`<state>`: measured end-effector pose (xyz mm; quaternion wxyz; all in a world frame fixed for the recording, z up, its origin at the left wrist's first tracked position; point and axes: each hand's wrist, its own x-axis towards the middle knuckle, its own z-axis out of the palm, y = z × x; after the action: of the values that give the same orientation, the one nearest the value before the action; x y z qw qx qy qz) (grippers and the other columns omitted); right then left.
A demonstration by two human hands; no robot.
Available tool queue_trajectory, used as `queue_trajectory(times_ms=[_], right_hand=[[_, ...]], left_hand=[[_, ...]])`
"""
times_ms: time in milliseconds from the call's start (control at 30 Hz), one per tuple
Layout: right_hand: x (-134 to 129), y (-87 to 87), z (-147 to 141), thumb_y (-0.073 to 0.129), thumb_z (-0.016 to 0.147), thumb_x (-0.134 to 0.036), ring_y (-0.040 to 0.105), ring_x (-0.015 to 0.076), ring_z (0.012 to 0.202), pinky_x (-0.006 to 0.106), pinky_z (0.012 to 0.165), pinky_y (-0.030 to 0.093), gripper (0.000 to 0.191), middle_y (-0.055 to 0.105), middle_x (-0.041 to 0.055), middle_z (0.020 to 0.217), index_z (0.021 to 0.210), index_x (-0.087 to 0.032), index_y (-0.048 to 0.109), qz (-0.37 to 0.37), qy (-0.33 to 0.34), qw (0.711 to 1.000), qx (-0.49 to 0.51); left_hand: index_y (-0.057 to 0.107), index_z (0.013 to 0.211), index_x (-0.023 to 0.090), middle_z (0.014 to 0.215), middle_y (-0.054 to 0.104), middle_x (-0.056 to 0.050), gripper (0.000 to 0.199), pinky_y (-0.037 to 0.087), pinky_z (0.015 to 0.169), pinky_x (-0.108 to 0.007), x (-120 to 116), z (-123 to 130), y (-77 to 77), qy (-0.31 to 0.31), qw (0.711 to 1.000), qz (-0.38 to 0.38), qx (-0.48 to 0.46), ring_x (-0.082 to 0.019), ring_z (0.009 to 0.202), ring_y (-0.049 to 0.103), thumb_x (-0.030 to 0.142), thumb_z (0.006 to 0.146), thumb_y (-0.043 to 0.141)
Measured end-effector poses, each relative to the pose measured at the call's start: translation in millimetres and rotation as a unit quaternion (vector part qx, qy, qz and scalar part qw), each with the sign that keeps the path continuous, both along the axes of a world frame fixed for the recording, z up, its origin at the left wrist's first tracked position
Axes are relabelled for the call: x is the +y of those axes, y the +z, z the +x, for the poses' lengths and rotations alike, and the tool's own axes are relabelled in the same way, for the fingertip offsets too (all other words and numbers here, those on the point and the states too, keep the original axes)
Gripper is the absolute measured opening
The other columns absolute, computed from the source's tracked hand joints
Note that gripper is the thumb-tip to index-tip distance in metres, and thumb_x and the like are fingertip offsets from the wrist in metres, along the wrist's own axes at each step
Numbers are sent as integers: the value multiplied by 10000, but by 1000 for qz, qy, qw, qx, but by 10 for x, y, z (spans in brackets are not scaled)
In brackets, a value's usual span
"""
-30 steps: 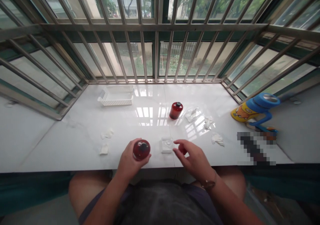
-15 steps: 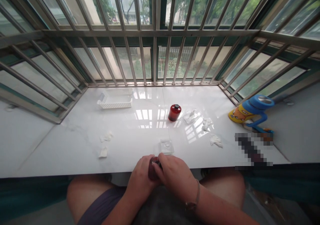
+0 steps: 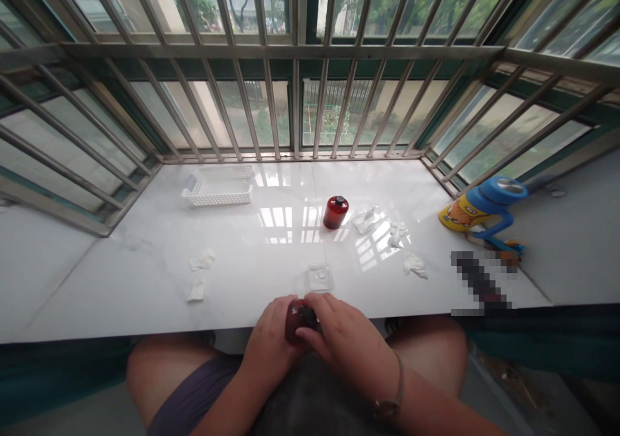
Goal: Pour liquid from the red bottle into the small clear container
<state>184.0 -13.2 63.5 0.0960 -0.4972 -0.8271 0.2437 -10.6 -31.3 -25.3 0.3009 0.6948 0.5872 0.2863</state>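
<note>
A dark red bottle point(image 3: 293, 323) with a black cap point(image 3: 309, 318) is held near my lap, at the front edge of the counter. My left hand point(image 3: 271, 336) wraps round its left side. My right hand point(image 3: 346, 336) curls over the right side of the bottle, fingers at the far side of the cap and thumb in front. Just beyond the hands lies a small clear square dish point(image 3: 319, 278) with a round raised spot in it. A second red bottle point(image 3: 336, 213) with a black cap stands upright farther back.
A white perforated basket point(image 3: 220, 198) sits at the back left. Crumpled white tissues point(image 3: 415, 265) lie right of centre, and further scraps point(image 3: 197, 290) lie on the left. A blue and yellow flask point(image 3: 477, 207) leans at the right wall beside a blurred-out dark object point(image 3: 479, 281). Metal bars point(image 3: 300, 51) line the window.
My right hand has loosened and spread a little round the cap, so more of the bottle's top shows. The view has shifted slightly; the other things stay in place.
</note>
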Motion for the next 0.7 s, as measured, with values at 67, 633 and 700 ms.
queue_trajectory(times_ms=[67,633,700], right_hand=[[-6,-14,-17,690,1028,-276,732,285,933,425,820,612,206,725,80,1039,1205,-183,641,-10,9,999,-31],[-36,40,50,698,1021,-246,728,279,948,414,838,606,181,722,82,1044,1180,-172,651,-28,28,998,-50],[-28,29,69,675,1023,-191,720,268,921,401,821,601,137,716,72,1012,1158,-173,660,-15,54,997,-55]], left_hand=[[592,1332,230,1251,724,-104,584,603,1037,-508,-10,10,1,-3,1000,12,10,-310,1148,717,182,779,774],[566,1345,226,1223,728,-105,591,637,986,-510,-49,75,-41,-43,995,78,49,-309,1104,729,144,781,720],[568,1339,223,1207,732,-105,582,642,978,-506,-49,80,-32,-36,995,85,48,-308,1089,736,150,779,711]])
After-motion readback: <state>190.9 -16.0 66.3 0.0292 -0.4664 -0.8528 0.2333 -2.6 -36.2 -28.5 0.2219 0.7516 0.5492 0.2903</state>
